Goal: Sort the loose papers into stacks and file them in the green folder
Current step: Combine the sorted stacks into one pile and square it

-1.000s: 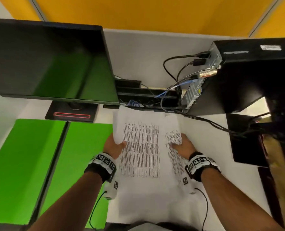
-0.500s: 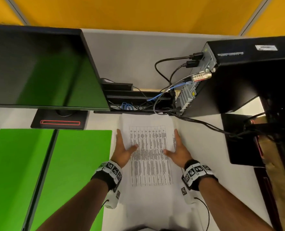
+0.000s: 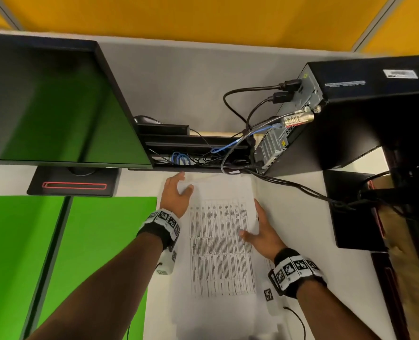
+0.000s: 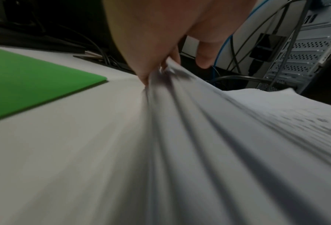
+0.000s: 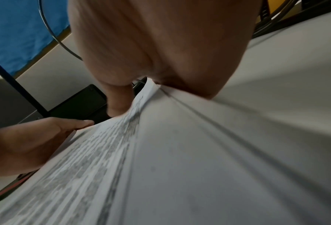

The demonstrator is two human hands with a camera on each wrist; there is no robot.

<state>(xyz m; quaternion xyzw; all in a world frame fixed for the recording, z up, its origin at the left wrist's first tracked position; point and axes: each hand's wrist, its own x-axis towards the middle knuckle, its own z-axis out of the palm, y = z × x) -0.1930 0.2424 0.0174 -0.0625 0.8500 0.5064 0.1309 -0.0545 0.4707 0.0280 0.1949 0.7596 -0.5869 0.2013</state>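
A stack of printed papers (image 3: 222, 241) lies lengthwise on the white desk (image 3: 306, 236), just right of the open green folder (image 3: 93, 241). My left hand (image 3: 185, 182) is at the stack's far left corner, fingers straight along the edge and thumb on the top sheet. In the left wrist view the papers (image 4: 218, 137) rise slightly against the left hand (image 4: 176, 68), with the folder (image 4: 35, 80) beside them. My right hand (image 3: 252, 218) lies flat along the right edge, thumb resting on the print. The right wrist view shows the right hand (image 5: 141, 85) pressing the papers' (image 5: 180, 152) side.
A black monitor (image 3: 51, 106) on its stand (image 3: 73, 185) hangs over the folder's far end. A computer tower (image 3: 350, 114) stands at the back right, with cables (image 3: 289, 182) running across the desk just beyond the papers. A black box (image 3: 353, 209) sits to the right.
The spread sheets have been pushed together into one squared stack. My left hand let go of a sheet and slid forward to the far left corner; my right hand moved to the right edge.
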